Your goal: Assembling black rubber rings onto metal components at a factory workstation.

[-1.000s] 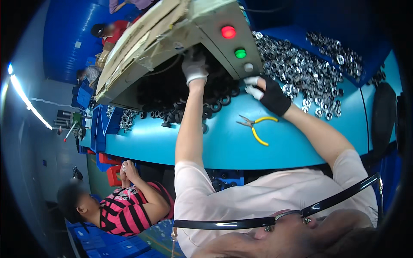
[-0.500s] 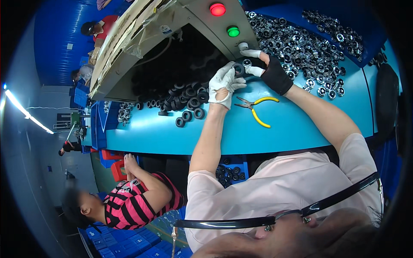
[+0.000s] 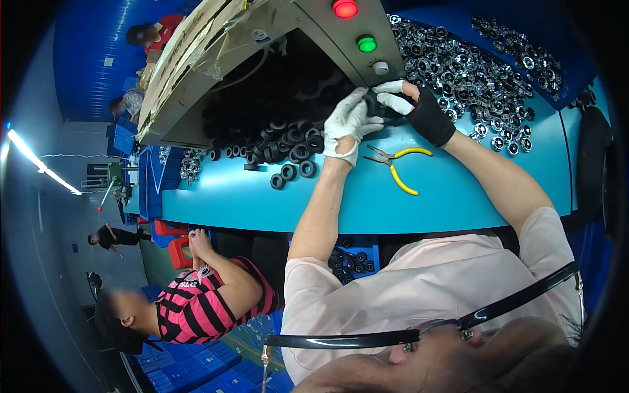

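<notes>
A pale shirt (image 3: 419, 295) is seen nearest. Below the edge of the blue table (image 3: 262, 213), to the left of the pliers, a blue crate (image 3: 375, 257) is partly filled with black round parts (image 3: 354, 264). The yellow-handled pliers (image 3: 392, 159) are laid on the table with their handles spread, and are touched by neither hand.

Just beyond the pliers, a dark ring (image 3: 372, 103) is held up by the white-gloved left hand (image 3: 344, 128), its fingers bent around the near side. From the right of it, the black-gloved right hand (image 3: 429, 116) is brought close, with white-covered fingertips pointed at the ring; whether anything is grasped by these fingers cannot be told, as the view is too dark there.

To the left of the pliers, black rings (image 3: 288, 145) are heaped, with a few lying loose. Beyond the pliers and to their right, shiny metal parts (image 3: 468, 72) are spread thickly. Straight beyond the pliers, a grey machine (image 3: 350, 49) is placed, fitted with a lit red light (image 3: 344, 8), a green light (image 3: 367, 44) and a white knob (image 3: 381, 67). Far to the left of the pliers, a person in a striped shirt (image 3: 209, 301) is seated.
</notes>
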The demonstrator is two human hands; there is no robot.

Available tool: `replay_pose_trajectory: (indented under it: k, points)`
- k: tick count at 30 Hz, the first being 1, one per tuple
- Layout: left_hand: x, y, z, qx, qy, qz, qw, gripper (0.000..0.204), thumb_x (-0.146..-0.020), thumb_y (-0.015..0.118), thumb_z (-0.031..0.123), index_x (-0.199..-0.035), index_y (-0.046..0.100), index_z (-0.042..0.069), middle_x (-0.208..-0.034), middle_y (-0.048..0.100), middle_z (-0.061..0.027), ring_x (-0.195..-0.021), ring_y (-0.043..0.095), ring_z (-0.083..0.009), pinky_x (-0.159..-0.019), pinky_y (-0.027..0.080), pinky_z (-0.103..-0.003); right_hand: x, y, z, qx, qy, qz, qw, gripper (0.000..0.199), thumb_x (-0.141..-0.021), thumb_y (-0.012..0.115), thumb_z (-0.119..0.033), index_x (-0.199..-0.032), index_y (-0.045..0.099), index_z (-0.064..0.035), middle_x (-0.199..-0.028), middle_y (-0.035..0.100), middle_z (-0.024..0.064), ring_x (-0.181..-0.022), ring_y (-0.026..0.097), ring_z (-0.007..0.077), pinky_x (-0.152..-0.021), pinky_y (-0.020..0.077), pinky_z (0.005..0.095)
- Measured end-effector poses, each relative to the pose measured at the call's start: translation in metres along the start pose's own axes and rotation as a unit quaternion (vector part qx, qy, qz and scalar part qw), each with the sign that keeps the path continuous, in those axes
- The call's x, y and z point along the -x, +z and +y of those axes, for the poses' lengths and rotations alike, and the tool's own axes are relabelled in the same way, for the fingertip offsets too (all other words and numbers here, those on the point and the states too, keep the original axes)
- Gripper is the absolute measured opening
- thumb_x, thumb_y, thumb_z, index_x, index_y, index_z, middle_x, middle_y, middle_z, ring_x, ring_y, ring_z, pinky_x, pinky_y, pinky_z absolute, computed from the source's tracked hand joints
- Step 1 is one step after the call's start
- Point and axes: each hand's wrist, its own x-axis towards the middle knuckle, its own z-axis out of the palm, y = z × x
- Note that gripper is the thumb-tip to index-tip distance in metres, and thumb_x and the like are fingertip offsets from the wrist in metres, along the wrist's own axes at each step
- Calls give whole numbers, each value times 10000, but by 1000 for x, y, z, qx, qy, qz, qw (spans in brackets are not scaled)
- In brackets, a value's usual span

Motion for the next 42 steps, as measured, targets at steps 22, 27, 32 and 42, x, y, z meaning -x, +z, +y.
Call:
replay_pose_trajectory:
  k: [22,27,32,42]
  points:
    - [-3,-17,-5,309,-98,-136,936,517,-917,496,340,-1239,410,-55,-1120,550,-206,-977,606,-265,-857,545,-336,-4,-8,3,-105,82,15,991,342,-802,677,-126,-1114,590,-17,-1032,641,89,-872,628,126,-807,498,266]
    - [-4,-13,-4,175,-34,-108,978,454,-921,522,187,-1287,382,-43,-1184,503,-205,-938,602,-237,-822,535,-312,-7,-5,-9,-170,193,19,966,340,-796,687,-155,-1098,601,-25,-988,650,62,-839,629,116,-769,505,252]
    - [3,-4,-8,-117,183,-18,976,759,-742,631,-99,-1390,243,-21,-1082,445,-141,-964,541,-177,-800,484,-256,-4,-4,-16,-115,186,-12,976,329,-800,681,-166,-1096,612,-41,-970,644,44,-865,618,109,-758,494,247]
    - [6,-5,-11,-108,225,-43,967,802,-725,547,-172,-1422,217,51,-1150,441,-135,-1043,508,-192,-855,453,-265,1,0,-19,-118,114,-91,982,355,-805,638,-101,-1142,572,-13,-990,640,66,-935,611,117,-837,466,256]
